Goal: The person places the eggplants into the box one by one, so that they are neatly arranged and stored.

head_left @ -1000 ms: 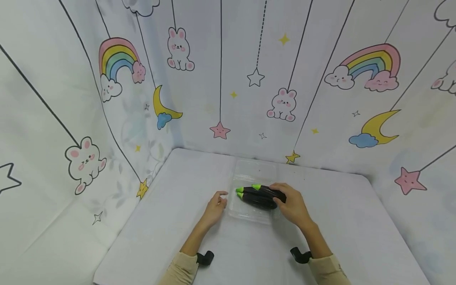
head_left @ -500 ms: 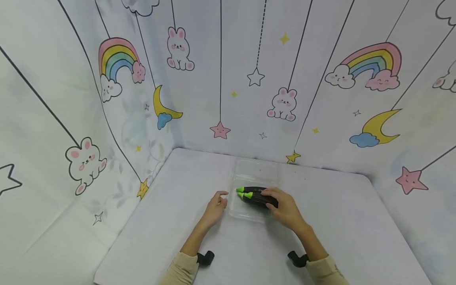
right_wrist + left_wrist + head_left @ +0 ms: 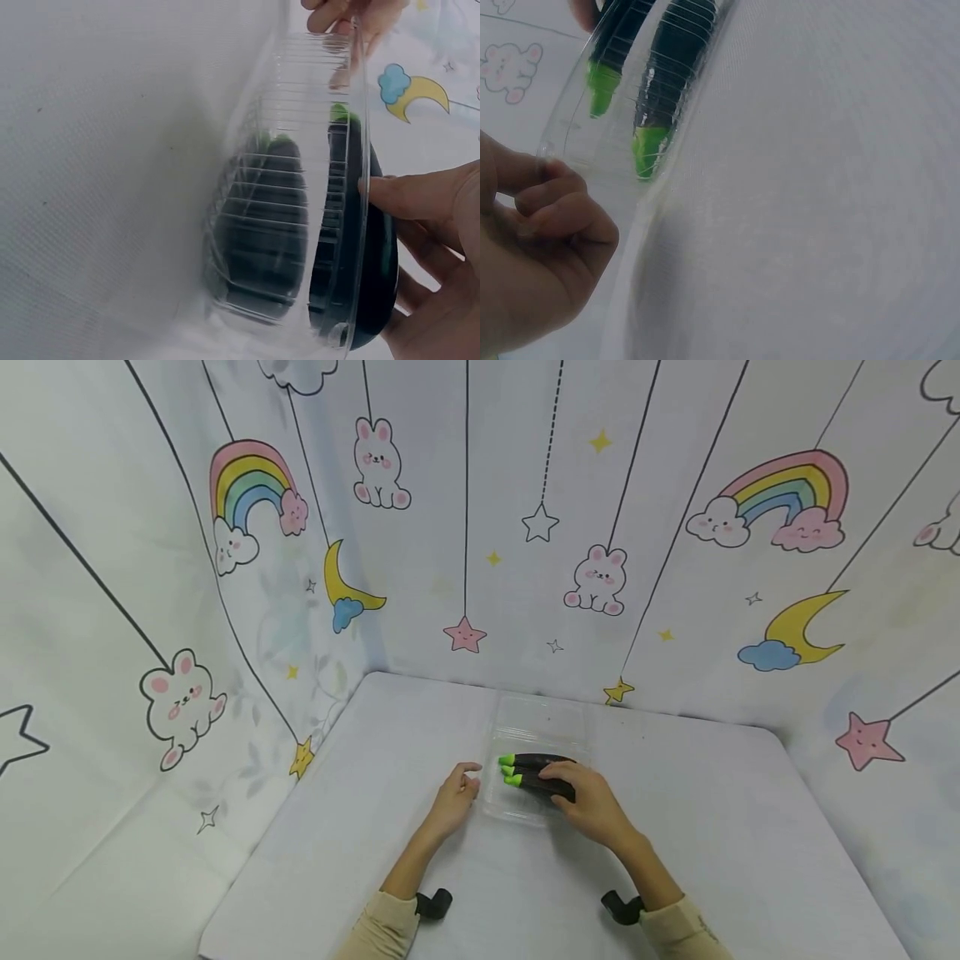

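Note:
My right hand (image 3: 596,806) grips a dark eggplant (image 3: 542,786) with a bright green stem end, from its right part. In the right wrist view that eggplant (image 3: 377,274) hangs above the others at the rim of a clear plastic box (image 3: 281,56). Two more eggplants lie side by side in the box, partly hidden; the rear eggplant (image 3: 542,760) shows best in the head view. My left hand (image 3: 453,800) is at the box's left edge. In the left wrist view the left hand (image 3: 544,247) pinches the box rim, its other fingers curled.
The box's clear lid (image 3: 540,714) lies folded back behind it on the white tabletop (image 3: 420,727). White cloth walls (image 3: 510,585) with printed rabbits, stars and rainbows stand behind and at both sides. A black wrist mount (image 3: 622,907) is on each forearm.
My right hand has moved left and toward the front with its eggplant, bringing the green end in line with the other two ends. The left hand stays in place.

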Demonstrator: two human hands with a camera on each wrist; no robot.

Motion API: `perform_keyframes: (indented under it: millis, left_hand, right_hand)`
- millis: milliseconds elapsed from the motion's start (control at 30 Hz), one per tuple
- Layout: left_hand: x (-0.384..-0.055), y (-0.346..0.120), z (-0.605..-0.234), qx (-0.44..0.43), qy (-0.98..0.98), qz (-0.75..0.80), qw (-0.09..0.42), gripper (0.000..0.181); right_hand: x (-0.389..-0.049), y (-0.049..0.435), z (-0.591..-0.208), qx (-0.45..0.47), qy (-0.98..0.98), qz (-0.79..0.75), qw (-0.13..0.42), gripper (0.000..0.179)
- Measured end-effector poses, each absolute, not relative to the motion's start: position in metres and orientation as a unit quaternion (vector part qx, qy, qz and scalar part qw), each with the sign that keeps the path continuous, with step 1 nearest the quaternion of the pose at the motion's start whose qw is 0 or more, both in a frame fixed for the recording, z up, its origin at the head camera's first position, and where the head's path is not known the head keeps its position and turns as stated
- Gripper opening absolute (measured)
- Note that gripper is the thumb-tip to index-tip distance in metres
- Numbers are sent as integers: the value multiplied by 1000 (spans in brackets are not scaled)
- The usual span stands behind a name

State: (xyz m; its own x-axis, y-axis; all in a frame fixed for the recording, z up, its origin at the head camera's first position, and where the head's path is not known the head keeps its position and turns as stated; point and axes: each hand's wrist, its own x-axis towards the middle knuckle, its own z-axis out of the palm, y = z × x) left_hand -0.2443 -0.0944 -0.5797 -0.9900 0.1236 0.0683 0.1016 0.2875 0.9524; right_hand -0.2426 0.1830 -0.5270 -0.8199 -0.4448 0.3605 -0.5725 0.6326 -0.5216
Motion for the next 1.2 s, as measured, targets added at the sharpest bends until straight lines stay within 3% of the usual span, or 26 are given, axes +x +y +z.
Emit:
perform_keyframes:
  millis: [633,1200]
  left_hand:
    - [-245,-94,-580,67,800,596,11,33]
    - [-243,-94,-576,66,808,585,12,35]
  right_hand:
    - [-249,179,-544,269,-908,314,66,47]
    - [-249,178,-546,229,-923,305,46,37]
